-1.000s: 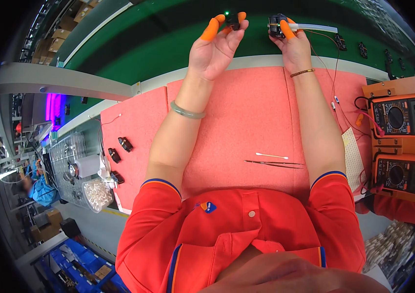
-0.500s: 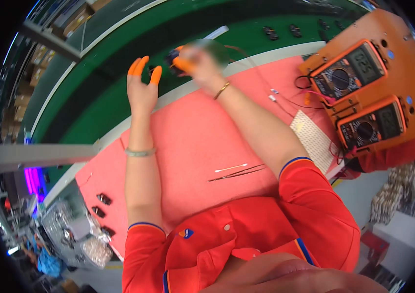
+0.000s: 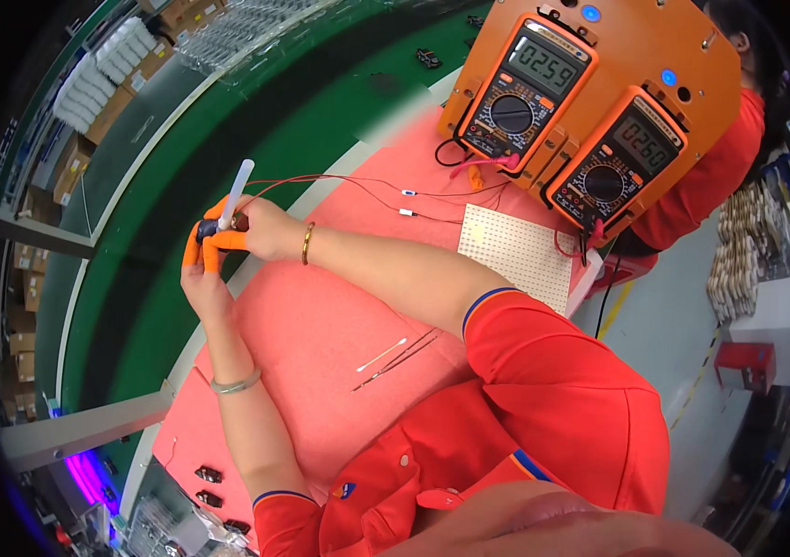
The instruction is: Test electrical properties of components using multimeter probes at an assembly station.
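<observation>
My left hand and my right hand meet over the edge between the green belt and the pink mat. Both wear orange fingertip covers. Together they hold a small black part. My right hand also grips a white stick-shaped tool that points up and away. Thin red wires run from near my right hand toward the meters.
Two orange multimeters stand on an orange stand at the upper right, with a white perforated board below them. Tweezers and a white swab lie on the mat. Small black parts sit lower left. Another person in red is at right.
The view has swung left and the hands now sit at the left of the picture. My hands have come together on the black part, and the white tool is now upright in my right hand.
</observation>
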The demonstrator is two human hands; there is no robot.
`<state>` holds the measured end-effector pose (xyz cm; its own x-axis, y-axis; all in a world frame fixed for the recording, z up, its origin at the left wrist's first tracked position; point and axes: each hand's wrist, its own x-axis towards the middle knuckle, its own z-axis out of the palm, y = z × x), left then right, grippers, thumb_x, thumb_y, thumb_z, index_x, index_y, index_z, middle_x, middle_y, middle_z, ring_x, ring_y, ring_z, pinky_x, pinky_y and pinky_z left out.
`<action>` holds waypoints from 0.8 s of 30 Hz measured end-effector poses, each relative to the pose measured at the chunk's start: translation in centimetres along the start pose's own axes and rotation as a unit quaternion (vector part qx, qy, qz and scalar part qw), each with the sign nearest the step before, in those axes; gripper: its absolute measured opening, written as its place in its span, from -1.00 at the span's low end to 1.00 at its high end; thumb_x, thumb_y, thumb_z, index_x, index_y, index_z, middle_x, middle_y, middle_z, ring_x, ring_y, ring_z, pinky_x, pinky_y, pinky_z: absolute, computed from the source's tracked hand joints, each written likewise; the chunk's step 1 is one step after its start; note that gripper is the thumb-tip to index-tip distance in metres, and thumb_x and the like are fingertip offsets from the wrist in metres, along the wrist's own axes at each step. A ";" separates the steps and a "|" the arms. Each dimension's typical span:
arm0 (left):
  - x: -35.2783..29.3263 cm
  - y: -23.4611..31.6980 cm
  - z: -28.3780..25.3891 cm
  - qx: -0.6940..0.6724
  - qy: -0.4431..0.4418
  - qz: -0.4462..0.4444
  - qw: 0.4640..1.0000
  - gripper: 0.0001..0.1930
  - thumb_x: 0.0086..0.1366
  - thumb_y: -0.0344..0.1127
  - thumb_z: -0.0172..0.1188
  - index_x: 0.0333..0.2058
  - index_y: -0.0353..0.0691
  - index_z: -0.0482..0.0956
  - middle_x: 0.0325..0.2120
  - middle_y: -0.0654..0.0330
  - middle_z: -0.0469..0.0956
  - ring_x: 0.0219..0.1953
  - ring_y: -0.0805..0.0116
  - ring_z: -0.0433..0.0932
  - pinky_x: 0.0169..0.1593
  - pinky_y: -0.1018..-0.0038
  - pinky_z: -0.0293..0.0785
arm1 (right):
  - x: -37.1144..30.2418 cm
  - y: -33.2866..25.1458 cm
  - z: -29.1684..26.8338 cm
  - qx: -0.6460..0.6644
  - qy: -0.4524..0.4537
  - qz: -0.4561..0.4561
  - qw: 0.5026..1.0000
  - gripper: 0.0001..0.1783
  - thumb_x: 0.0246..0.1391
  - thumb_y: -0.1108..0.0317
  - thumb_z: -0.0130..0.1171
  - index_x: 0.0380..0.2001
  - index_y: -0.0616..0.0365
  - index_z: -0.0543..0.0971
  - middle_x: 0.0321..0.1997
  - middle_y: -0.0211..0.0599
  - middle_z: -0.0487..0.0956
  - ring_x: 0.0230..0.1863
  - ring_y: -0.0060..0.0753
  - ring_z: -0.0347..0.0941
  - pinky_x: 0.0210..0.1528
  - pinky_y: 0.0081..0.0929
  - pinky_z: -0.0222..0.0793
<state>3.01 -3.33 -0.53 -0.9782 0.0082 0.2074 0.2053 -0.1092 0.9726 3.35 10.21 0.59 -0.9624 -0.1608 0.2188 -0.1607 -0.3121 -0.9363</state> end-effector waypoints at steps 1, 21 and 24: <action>0.0 -0.1 -0.1 0.002 -0.003 0.002 1.000 -0.70 0.14 -0.50 -0.06 -0.12 -0.41 0.31 -0.30 0.16 0.43 -0.28 0.46 0.42 -0.17 0.59 0.35 | -0.1 -0.1 0.0 -0.012 -0.001 0.004 1.000 -0.73 -0.18 0.48 0.11 -0.30 0.20 0.40 -0.46 -0.38 0.41 -0.45 -0.62 0.33 -0.36 -0.68 0.29; 0.2 -0.9 0.2 0.131 0.034 0.073 0.988 -0.75 0.20 -0.41 -0.10 -0.15 -0.39 0.27 -0.39 0.17 0.44 -0.39 0.48 0.42 -0.32 0.64 0.37 | -0.1 0.1 -0.2 0.099 0.009 0.068 0.993 -0.78 -0.06 0.39 0.02 -0.28 0.17 0.35 -0.43 -0.32 0.41 -0.44 -0.56 0.38 -0.46 -0.63 0.37; 1.1 -1.3 -1.5 0.067 0.090 0.052 0.992 -0.73 0.21 -0.33 -0.11 -0.13 -0.34 0.25 -0.42 0.16 0.45 -0.44 0.49 0.43 -0.41 0.64 0.38 | 0.7 0.5 -0.7 0.132 0.012 0.074 0.988 -0.78 -0.02 0.36 -0.02 -0.27 0.17 0.33 -0.41 -0.28 0.41 -0.42 -0.50 0.42 -0.50 -0.59 0.41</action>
<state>1.65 -4.64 -1.76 -0.9385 -0.1748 0.2977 0.2965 0.0334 0.9544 2.40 10.62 0.06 -0.9767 -0.2010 0.0758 0.0411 -0.5213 -0.8524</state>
